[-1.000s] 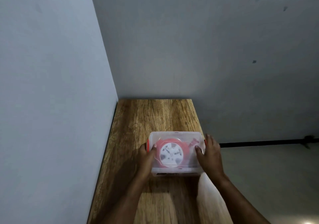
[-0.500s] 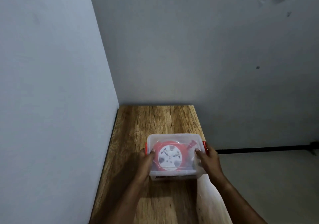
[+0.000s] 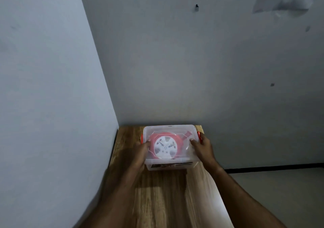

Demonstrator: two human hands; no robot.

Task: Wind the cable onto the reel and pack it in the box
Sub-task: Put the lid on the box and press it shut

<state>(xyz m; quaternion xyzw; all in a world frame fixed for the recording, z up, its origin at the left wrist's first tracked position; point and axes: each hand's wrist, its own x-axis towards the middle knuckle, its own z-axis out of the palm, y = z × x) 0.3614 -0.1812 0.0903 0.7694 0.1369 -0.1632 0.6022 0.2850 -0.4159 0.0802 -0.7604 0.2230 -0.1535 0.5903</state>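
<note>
A clear plastic box [image 3: 168, 165] with a lid and red side latches sits at the far end of the wooden table [image 3: 163, 196], close to the back wall. Through the lid I see the red cable reel [image 3: 164, 147] with its white hub, lying flat inside, with the red cable wound on it. My left hand [image 3: 140, 155] grips the box's left side, thumb on the lid. My right hand [image 3: 202, 149] grips the right side by the red latch [image 3: 198, 135].
Grey walls close the table in at the left and behind. The table's right edge [image 3: 213, 184] drops off to a pale floor with a dark skirting line [image 3: 273, 168].
Both hands have pushed the closed box away from me along the table, from the middle to near the back wall.
</note>
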